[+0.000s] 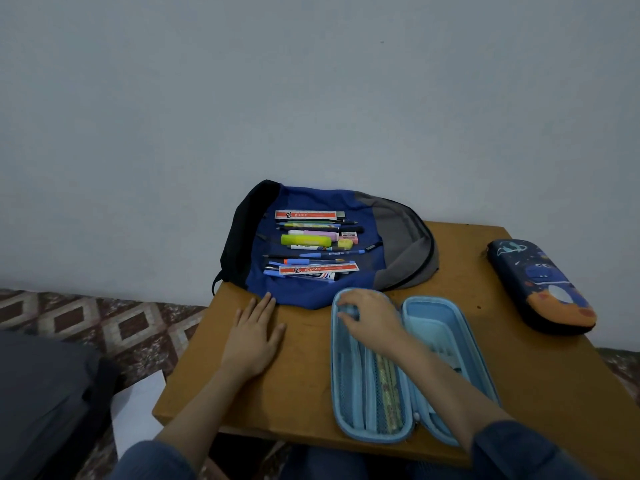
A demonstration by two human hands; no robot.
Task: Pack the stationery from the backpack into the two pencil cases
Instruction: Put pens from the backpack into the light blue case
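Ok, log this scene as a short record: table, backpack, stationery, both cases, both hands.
table: wooden table, against a plain wall
backpack: blue backpack, lying flat on the table's far side
stationery: pens, highlighters, erasers and rulers laid on top of the backpack
open case: light blue pencil case, unzipped flat, pencils in its left half
closed case: dark blue pencil case, closed, on the right
left hand: flat on the table, holding nothing
right hand: fingers curled inside the open case; any held item hidden

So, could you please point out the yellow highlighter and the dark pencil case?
yellow highlighter [306, 240]: head view, middle of its barrel.
dark pencil case [540, 285]: head view, centre of its lid.
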